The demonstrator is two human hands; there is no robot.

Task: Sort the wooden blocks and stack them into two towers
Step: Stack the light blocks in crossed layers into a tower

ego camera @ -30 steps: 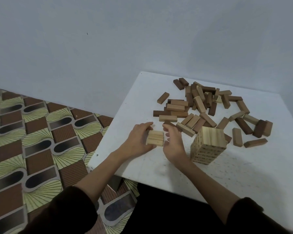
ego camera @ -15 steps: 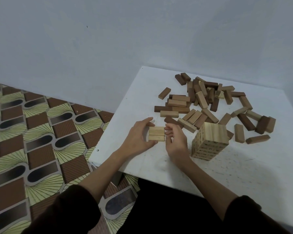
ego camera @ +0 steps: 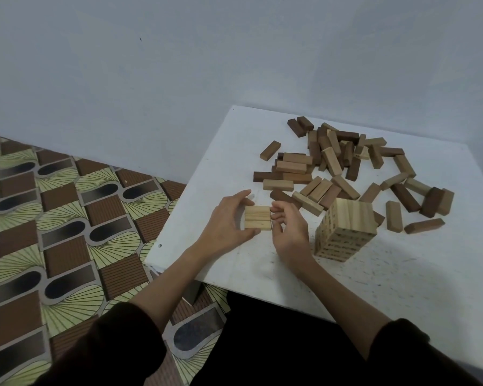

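A flat row of three light wooden blocks (ego camera: 257, 217) sits near the table's left edge, squeezed between both hands. My left hand (ego camera: 226, 222) curls round its left end, thumb at the near side. My right hand (ego camera: 289, 228) pinches its right end with the fingertips. To the right stands a tower of light blocks (ego camera: 345, 228), several layers high. Behind it lies a loose pile of light and dark brown blocks (ego camera: 335, 162).
The white table (ego camera: 402, 274) ends in a front edge near my lap and a left edge close to the held blocks. A patterned floor (ego camera: 53, 232) lies to the left. A plain wall stands behind the table.
The three blocks have been squared into a neat flat row between my hands. The view has shifted slightly; the hands stay at the same spot on the table.
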